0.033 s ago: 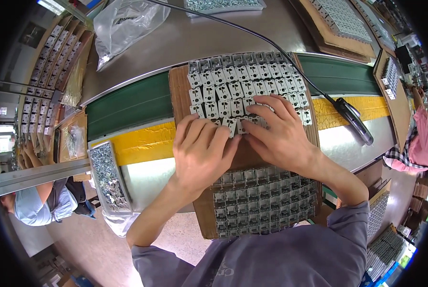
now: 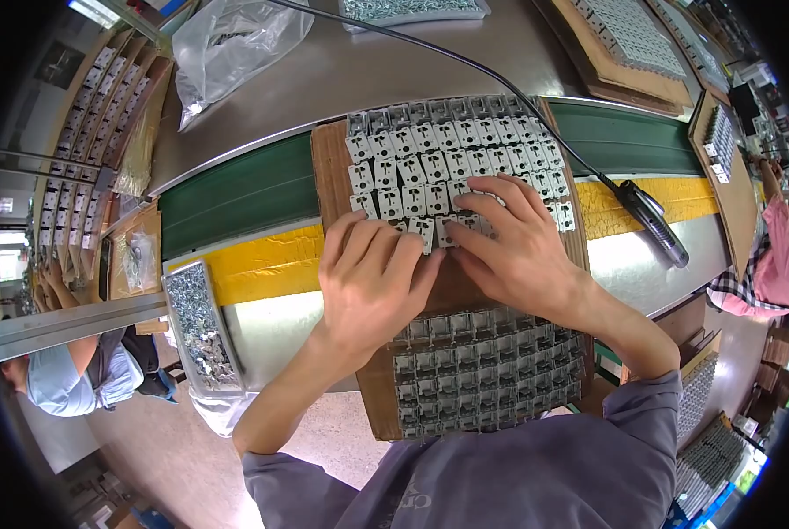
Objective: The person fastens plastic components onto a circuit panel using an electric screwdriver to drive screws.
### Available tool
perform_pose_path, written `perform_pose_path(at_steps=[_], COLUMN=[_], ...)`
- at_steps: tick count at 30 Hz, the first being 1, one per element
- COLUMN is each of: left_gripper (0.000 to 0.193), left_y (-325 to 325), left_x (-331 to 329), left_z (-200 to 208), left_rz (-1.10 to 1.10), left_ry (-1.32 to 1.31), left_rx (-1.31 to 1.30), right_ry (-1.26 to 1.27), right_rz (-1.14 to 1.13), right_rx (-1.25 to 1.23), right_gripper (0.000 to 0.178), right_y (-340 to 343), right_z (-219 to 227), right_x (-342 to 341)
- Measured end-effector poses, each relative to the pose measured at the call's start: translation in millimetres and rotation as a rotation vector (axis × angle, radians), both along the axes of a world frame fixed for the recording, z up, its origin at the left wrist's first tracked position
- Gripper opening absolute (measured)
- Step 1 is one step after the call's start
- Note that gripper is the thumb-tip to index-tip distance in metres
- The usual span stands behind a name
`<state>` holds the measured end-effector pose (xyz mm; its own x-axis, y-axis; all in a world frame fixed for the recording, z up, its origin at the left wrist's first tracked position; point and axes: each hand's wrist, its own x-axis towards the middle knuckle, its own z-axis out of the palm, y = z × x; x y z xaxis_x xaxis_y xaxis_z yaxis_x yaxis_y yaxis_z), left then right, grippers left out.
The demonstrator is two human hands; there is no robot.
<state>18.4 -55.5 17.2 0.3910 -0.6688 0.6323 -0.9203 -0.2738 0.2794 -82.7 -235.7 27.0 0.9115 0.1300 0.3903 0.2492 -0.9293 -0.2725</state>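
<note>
Rows of small block-like parts with white, dark-holed faces (image 2: 434, 165) stand on a brown board (image 2: 331, 167). My left hand (image 2: 370, 278) bends over the front row's left part, fingers close together and fingertips down on the parts. One white-faced part (image 2: 422, 234) shows between my two hands, slightly tilted. My right hand (image 2: 522, 251) curls over the same row from the right, thumb and index finger at a neighbouring part. The fingers hide most of the front row. Nearer my body, a second group of grey metal parts (image 2: 487, 375) lies in rows on the board.
A black-handled cable tool (image 2: 650, 220) lies right of the board, its cord crossing the parts' far right corner. A tray of small metal pieces (image 2: 202, 326) is at left. Beyond are a clear plastic bag (image 2: 235, 48) and a screw tray (image 2: 412, 9). Other people work on both sides.
The white-faced part between my hands stands slightly straighter. Both hands stay in place.
</note>
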Motion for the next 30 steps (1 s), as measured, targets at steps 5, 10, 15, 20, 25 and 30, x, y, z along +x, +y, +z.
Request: perform_pose_path(at_steps=[5, 10, 15, 20, 25, 30], left_gripper=[0.021, 0.019, 0.017, 0.027, 0.027, 0.071], left_y=[-6.2, -3.3, -0.5, 4.6, 16.1, 15.7], left_x=[1.2, 2.3, 2.2, 13.7, 17.4, 25.2], left_z=[2.1, -0.2, 14.4, 7.5, 5.1, 11.1], left_rz=[-0.012, -0.078, -0.094, -0.152, -0.239, -0.136], left_ry=[0.044, 0.005, 0.134, 0.104, 0.135, 0.163], left_rx=[0.060, 0.075, 0.098, 0.173, 0.193, 0.174], right_ry=[0.022, 0.023, 0.084, 0.054, 0.004, 0.086], right_rz=[0.013, 0.018, 0.033, 0.042, -0.225, -0.667], right_rx=[0.038, 0.059, 0.129, 0.171, 0.165, 0.030], right_gripper=[0.032, 0.033, 0.037, 0.042, 0.053, 0.067], right_y=[-2.9, -1.9, -6.9, -15.7, -65.7, -138.4], right_z=[1.9, 2.7, 7.0, 20.9, 32.8, 9.7], right_x=[-0.2, -1.3, -5.9, -12.0, -41.0, -103.5])
